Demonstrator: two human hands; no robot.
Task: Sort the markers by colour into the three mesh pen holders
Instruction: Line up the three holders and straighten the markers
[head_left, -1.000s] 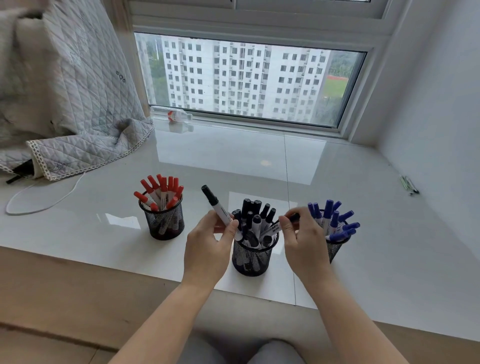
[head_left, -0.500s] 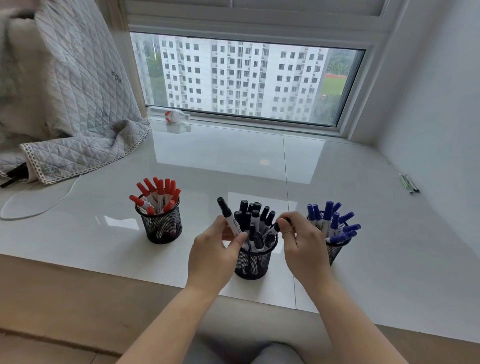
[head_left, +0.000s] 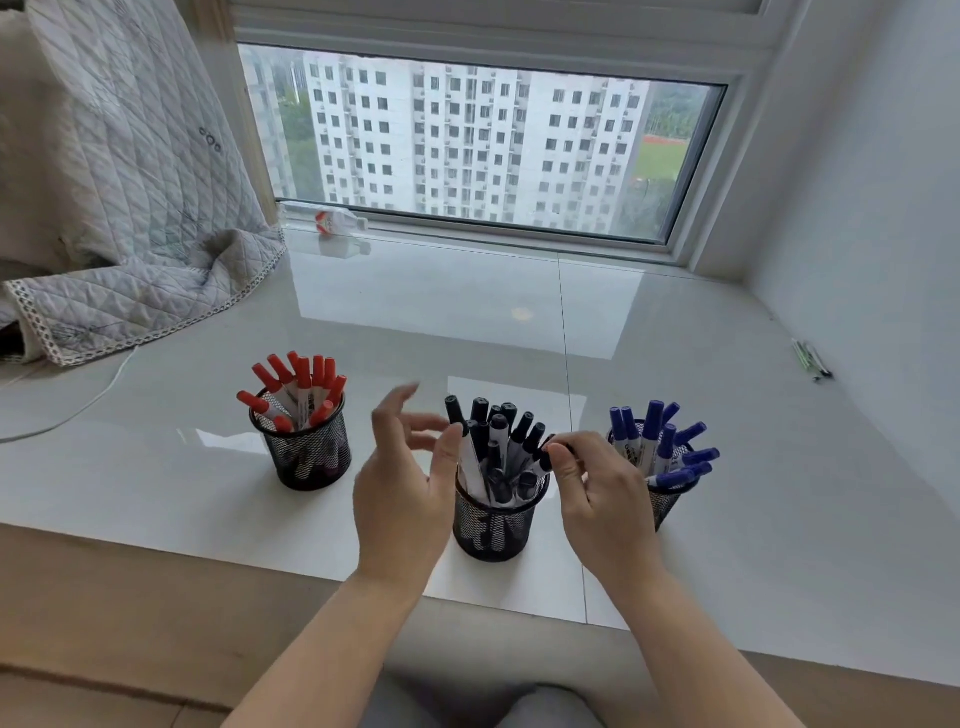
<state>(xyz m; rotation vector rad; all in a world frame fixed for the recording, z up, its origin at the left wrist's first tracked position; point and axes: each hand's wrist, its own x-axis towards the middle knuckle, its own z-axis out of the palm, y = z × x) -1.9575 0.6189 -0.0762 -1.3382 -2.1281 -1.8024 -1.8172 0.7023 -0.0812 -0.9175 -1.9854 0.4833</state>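
Three black mesh pen holders stand in a row on the white sill. The left holder is full of red markers. The middle holder bristles with black markers. The right holder carries blue markers. My left hand hovers just left of the middle holder, fingers spread and blurred, holding nothing. My right hand sits between the middle and right holders, its fingertips pinched on the cap of a black marker that leans in the middle holder.
A quilted grey blanket drapes over the sill's left side, with a white cable below it. A plastic bottle lies by the window frame. A small clip-like object rests near the right wall. A wooden ledge borders the sill's near edge.
My left hand lowered its black marker into the middle holder and let go, its fingers now spread. My right hand stays pinched on a black marker at the holder's right rim.
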